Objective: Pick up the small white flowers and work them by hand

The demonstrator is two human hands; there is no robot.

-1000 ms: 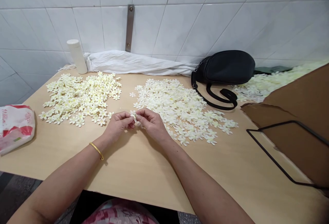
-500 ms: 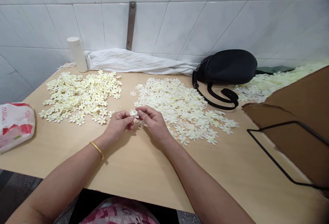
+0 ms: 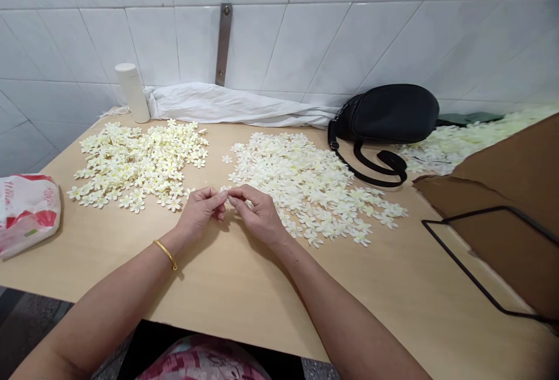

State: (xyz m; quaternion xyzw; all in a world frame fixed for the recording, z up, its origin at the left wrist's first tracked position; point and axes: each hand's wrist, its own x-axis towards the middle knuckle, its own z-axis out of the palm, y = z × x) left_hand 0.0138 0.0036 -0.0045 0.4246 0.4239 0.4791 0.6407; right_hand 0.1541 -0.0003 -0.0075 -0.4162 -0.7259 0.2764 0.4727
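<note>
My left hand (image 3: 201, 210) and my right hand (image 3: 258, 215) meet fingertip to fingertip just above the table, each closed in a pinch. Between the fingertips is a small white artificial flower (image 3: 225, 188), mostly hidden by the fingers, with only bits of petal showing. Past my left hand lies a pile of cream-yellow flowers (image 3: 142, 162). Beyond and beside my right hand spreads a wider pile of whiter flowers (image 3: 297, 173). One loose flower (image 3: 227, 159) rests between the two piles.
A red-and-white packet (image 3: 30, 211) lies at the left edge of the wooden table (image 3: 209, 293). Along the tiled wall are a white bottle (image 3: 133, 95), a white cloth (image 3: 227, 105) and a black bag (image 3: 391, 113) with its strap. Cardboard (image 3: 510, 211) and a black wire frame (image 3: 467, 269) stand right.
My right thumb and fingers have shifted slightly left, closing against the left fingertips. The flower, plainly visible before, is now largely covered by my fingers.
</note>
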